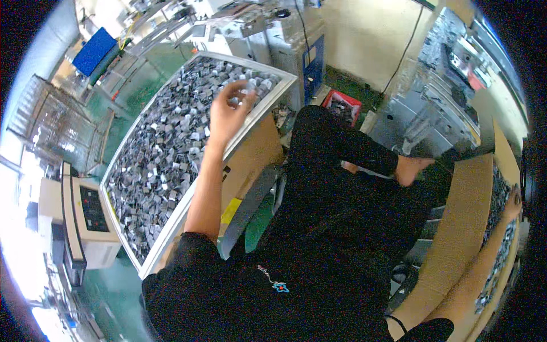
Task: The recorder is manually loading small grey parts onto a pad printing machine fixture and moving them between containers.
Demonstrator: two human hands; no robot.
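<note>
My left hand (228, 114) is above the far right end of a white-rimmed tray (194, 214) heaped with small grey metal parts (165, 142). Its thumb and fingers curl toward each other in a pinch; whatever is between the tips is blurred. On the far right, my right arm reaches along a tall cardboard box (456, 222) that also holds small metal parts (498, 191). At the box's far end, my right hand (513, 206) looks closed, with a dark spot among its fingers. What it grips is too small to name.
A red bin (343, 107) with dark pieces stands ahead on the floor. Machines (433, 119) line the far right, and another grey machine (256, 43) is behind the tray. A beige control box (91, 211) stands to the left. My bent legs (342, 171) lie between tray and box.
</note>
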